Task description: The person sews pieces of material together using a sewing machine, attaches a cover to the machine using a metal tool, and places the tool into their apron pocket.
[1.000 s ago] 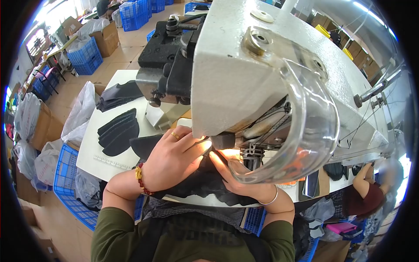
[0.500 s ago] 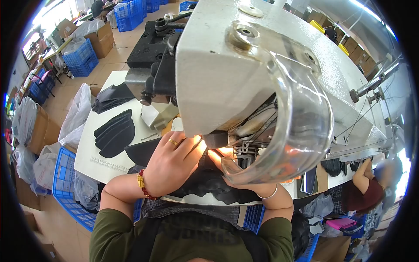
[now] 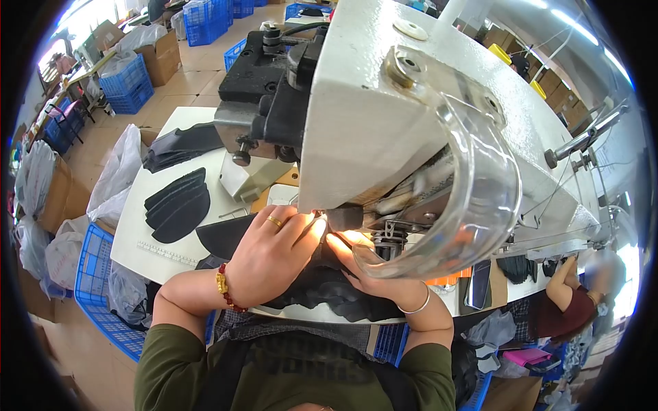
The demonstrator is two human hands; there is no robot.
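Both hands work under the head of a white sewing machine (image 3: pixel 384 116), where a lamp lights the fingertips. My left hand (image 3: pixel 274 250), with a ring and a red beaded bracelet, has its fingers bent and pressed together on black fabric (image 3: pixel 319 291). My right hand (image 3: pixel 373 277) pinches the same fabric just to the right, fingertips almost meeting the left ones. The cloth hangs in folds toward the table's front edge. A clear curved guard (image 3: pixel 480 185) stands before the needle area, and the exact stitching point is hidden by the machine head and fingers.
Stacked black fabric pieces (image 3: pixel 178 205) and a ruler (image 3: pixel 166 253) lie on the white table at left. A blue crate (image 3: pixel 92 274) with bags stands below. At right are a phone (image 3: pixel 478 284) and a seated person (image 3: pixel 572 305).
The view has shifted slightly, so the machine head appears a little farther right. Both hands stay at the fabric with nearly the same grip.
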